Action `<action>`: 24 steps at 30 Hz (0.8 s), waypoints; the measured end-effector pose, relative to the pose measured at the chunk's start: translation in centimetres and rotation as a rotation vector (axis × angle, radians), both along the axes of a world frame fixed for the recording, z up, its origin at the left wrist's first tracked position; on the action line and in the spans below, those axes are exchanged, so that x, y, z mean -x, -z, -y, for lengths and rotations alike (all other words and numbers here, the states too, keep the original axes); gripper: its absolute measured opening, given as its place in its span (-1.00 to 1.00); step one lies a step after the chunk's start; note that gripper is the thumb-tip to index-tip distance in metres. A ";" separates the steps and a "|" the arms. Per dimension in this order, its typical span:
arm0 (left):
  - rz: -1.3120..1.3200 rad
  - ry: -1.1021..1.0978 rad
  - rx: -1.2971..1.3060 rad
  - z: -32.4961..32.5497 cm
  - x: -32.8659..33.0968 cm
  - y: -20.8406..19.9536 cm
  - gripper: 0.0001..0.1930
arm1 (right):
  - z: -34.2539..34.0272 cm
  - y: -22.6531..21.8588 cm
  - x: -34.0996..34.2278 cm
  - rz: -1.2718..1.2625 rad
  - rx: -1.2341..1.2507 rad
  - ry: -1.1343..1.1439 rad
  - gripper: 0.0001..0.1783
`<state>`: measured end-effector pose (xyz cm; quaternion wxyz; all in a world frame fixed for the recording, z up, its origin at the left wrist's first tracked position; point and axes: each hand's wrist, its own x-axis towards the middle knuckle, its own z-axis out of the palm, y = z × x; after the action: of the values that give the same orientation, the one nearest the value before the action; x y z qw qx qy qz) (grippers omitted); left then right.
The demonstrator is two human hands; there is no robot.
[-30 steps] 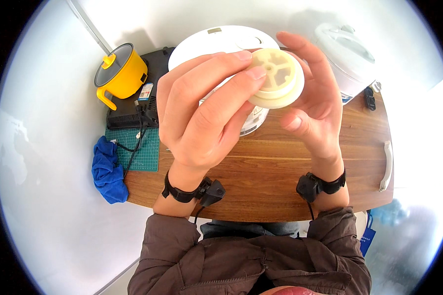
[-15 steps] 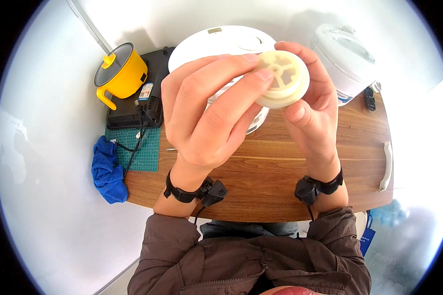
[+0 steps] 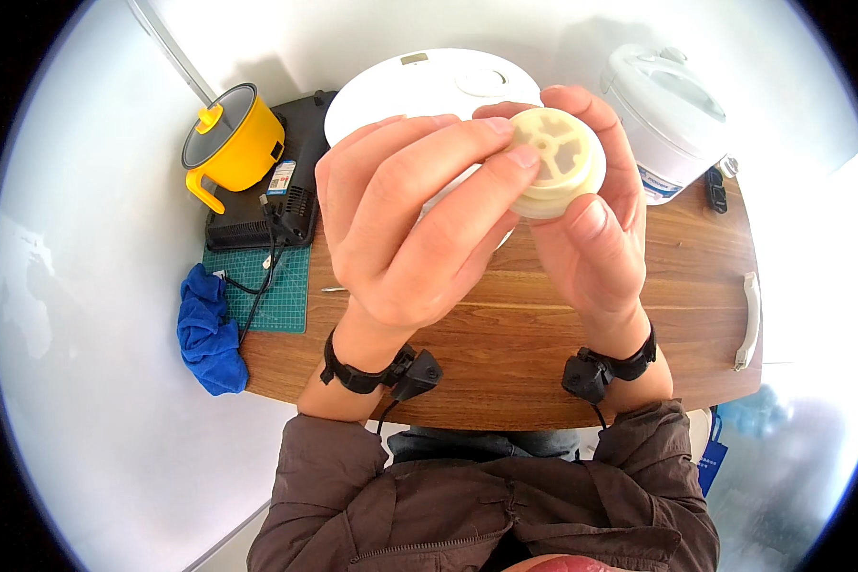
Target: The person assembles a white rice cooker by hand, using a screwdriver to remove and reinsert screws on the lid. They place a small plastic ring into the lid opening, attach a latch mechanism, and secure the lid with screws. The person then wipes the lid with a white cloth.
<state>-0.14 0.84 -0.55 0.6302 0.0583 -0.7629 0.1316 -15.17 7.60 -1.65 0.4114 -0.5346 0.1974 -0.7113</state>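
Observation:
Over the table, both hands hold a round cream plastic cap (image 3: pixel 564 173) with a spoked, open-cut face and a stepped rim. My right hand (image 3: pixel 596 257) wraps round its right side, fingers behind and thumb at the lower rim. From the left, my left hand (image 3: pixel 405 219) presses its fingertips on the spoked face and left edge; its thumb is hidden. Behind the hands stands a large white rounded appliance (image 3: pixel 434 76), partly covered by my left hand.
A yellow pot (image 3: pixel 241 148) with a lid sits on a black appliance (image 3: pixel 257 227) at the left. Near it lie a green cutting mat (image 3: pixel 284 300), cables and a blue cloth (image 3: pixel 208 324). A white lidded cooker (image 3: pixel 660 124) and a white curved handle (image 3: pixel 748 324) are on the right.
The cap has shifted slightly right and down, with its face tilted a little differently. My right thumb has moved up along the lower rim, and my left hand has followed rightward.

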 end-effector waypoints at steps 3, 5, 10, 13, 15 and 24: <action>0.018 -0.006 -0.025 -0.3 0.0 -0.1 -0.51 | -0.1 0.0 0.2 0.008 -0.010 0.030 -0.10; 0.027 0.003 -0.081 -0.8 0.1 -0.2 -0.51 | 0.2 -0.2 0.6 0.067 0.041 -0.021 -0.21; -0.020 0.141 -0.240 -2.7 1.3 0.1 -0.56 | 0.4 -1.5 3.5 -0.103 0.029 0.274 -0.31; 0.042 0.315 -0.299 -4.8 2.3 1.1 -0.64 | 2.1 -3.6 4.9 -0.625 -0.122 0.603 -0.29; 0.232 0.396 -0.271 -6.4 2.3 1.0 -0.73 | 4.3 -5.3 5.8 -0.969 -0.106 0.631 -0.29; 0.499 0.524 -0.168 -7.0 1.6 1.2 -0.82 | 9.5 -9.9 7.7 -1.480 -0.297 0.371 -0.41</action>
<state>-1.73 7.81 -1.73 0.4302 -0.1212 -0.8903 -0.0871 -22.82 -1.89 8.27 0.1140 -0.7679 0.6003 -0.1923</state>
